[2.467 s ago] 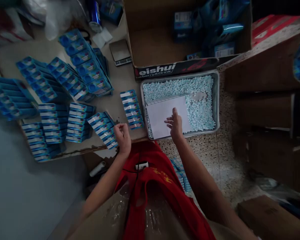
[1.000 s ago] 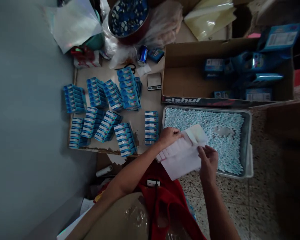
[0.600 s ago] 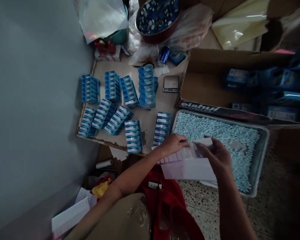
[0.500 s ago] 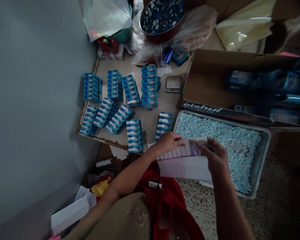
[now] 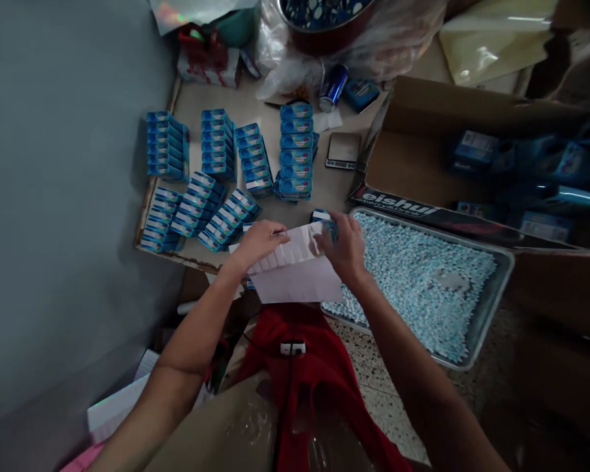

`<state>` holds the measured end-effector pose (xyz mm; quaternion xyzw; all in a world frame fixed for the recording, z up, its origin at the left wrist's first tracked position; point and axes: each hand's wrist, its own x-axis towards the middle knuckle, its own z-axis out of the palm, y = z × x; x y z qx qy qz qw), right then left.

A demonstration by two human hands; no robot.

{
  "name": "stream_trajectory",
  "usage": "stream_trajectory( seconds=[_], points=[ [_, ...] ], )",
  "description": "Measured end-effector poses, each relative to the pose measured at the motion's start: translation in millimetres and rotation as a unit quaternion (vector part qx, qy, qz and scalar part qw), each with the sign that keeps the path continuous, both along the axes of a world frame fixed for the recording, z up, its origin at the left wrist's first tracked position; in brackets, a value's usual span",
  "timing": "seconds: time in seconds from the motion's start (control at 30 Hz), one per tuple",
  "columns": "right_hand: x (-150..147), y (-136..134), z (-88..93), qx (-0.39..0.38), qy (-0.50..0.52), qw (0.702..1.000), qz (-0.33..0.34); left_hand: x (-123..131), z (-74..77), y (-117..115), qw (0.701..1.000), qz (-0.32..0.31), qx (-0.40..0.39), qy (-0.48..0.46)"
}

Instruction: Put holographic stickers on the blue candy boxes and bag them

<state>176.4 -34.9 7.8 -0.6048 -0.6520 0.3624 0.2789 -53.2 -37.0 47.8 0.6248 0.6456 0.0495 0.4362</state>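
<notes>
In front of my body both hands hold a white sticker sheet point(image 5: 297, 282). A row of pale rectangular labels runs along its upper part; below them the sheet is blank white. My left hand point(image 5: 260, 246) is closed, pinching the upper left part. My right hand point(image 5: 345, 249) grips the right end, thumb and fingers closed on it near the last labels. Behind the sheet, small blue boxes point(image 5: 320, 215) are partly hidden by my right hand. More blue boxes with white labels on them point(image 5: 229, 219) stand in rows to the left on the table.
A metal tray point(image 5: 501, 288) full of small pale-blue pieces lies to the right. Beyond it is a cardboard box point(image 5: 403, 160) with blue packages inside. A small scale point(image 5: 343, 151), a blue can point(image 5: 333, 87) and a pot point(image 5: 319, 39) are farther back. A wall point(image 5: 63, 196) bounds the left.
Both hands and the sticker sheet have moved left in view and slightly up, now over the front boxes. The camera view has shifted too. Both hands still hold the sheet.
</notes>
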Motion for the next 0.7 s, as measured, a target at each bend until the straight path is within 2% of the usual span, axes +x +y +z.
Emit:
stream_trajectory(
  seconds=[0.1, 0.17, 0.27, 0.43, 0.7],
  points=[
    [-21, 3, 7.4, 0.094, -0.148, 0.979, 0.106, -19, -8.1, 10, 1.000, -0.004, -0.015, -0.007],
    [-38, 4, 8.9, 0.105, -0.200, 0.961, 0.162, -32, -14.1, 16, 0.999, -0.003, -0.017, -0.028],
    [-63, 3, 2.9, 0.108, -0.248, 0.940, 0.209, -55, -20.7, 22, 0.997, 0.001, -0.029, -0.068],
    [-99, -11, -16.5, 0.093, -0.273, 0.932, 0.219, -90, -29.7, 21, 0.994, 0.016, -0.064, -0.092],
    [-136, -35, -30.6, 0.099, -0.291, 0.924, 0.228, -129, -59.3, 11, 0.984, 0.048, -0.099, -0.138]
  ],
)
